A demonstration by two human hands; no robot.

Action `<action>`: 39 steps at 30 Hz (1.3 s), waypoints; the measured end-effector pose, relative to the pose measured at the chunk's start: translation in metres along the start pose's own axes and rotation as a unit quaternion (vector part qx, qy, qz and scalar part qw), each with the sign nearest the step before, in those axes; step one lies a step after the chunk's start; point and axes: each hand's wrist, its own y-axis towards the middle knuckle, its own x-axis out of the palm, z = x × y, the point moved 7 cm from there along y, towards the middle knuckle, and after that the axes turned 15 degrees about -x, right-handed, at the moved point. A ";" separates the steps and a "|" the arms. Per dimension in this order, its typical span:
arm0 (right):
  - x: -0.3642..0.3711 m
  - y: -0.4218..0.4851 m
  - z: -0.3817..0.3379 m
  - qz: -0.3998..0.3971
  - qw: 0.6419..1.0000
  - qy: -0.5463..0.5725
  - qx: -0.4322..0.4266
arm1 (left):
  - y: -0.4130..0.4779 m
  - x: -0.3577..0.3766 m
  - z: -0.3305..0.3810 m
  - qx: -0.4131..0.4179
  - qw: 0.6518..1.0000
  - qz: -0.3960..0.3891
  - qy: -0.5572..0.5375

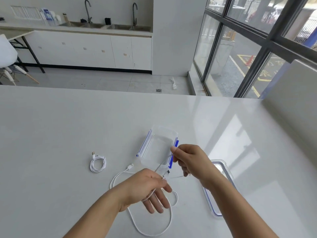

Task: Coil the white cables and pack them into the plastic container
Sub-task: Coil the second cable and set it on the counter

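Now the plastic container (159, 143) stands open, without cover, on the white glossy table (68, 126). The table mirrors the daylight in pale patches to the right of the container. The lid (211, 203) lies flat on the table, right of the container and nearer to the person, partly under the right forearm. Left of the container, well apart, rests a coiled cable (103, 163).

The loose cable (111, 182) makes a wide loop on the table on the near side of the container, with one plug just beside its near left corner. The left hand (147, 188) is above this loop. A strand passes round its straight fingers and the thumb pins it, so this grip is grasping the loose cable. The right hand (187, 160), over the near right edge of the container, pinches the same cable between thumb and forefinger.

Beyond the container, past the far table edge, are a tiled floor (103, 81) and white cabinets (85, 50) carrying two sinks (109, 26) with taps (134, 18). To the right is a tall window (240, 48) with dark frames.
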 end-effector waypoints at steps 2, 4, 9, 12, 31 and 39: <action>0.004 -0.002 -0.013 -0.012 0.999 -0.025 -0.021 | 0.001 -0.005 0.000 -0.002 0.999 0.029 -0.014; 0.004 -0.010 -0.018 -0.004 0.999 -0.039 -0.031 | 0.001 -0.012 0.000 0.005 0.997 0.049 -0.058; 0.017 -0.036 -0.023 0.004 0.992 -0.096 -0.082 | 0.002 -0.023 -0.001 0.061 0.973 0.082 -0.206; 0.032 -0.048 -0.024 -0.009 0.990 -0.087 -0.113 | 0.000 -0.022 0.006 0.100 0.927 0.009 -0.362; 0.042 -0.047 0.057 -0.193 0.959 -0.191 -0.077 | -0.034 -0.029 0.042 0.205 0.876 -0.075 -0.431; -0.007 0.002 0.008 -0.055 0.998 -0.013 0.001 | -0.022 -0.002 0.026 0.036 0.999 -0.019 -0.010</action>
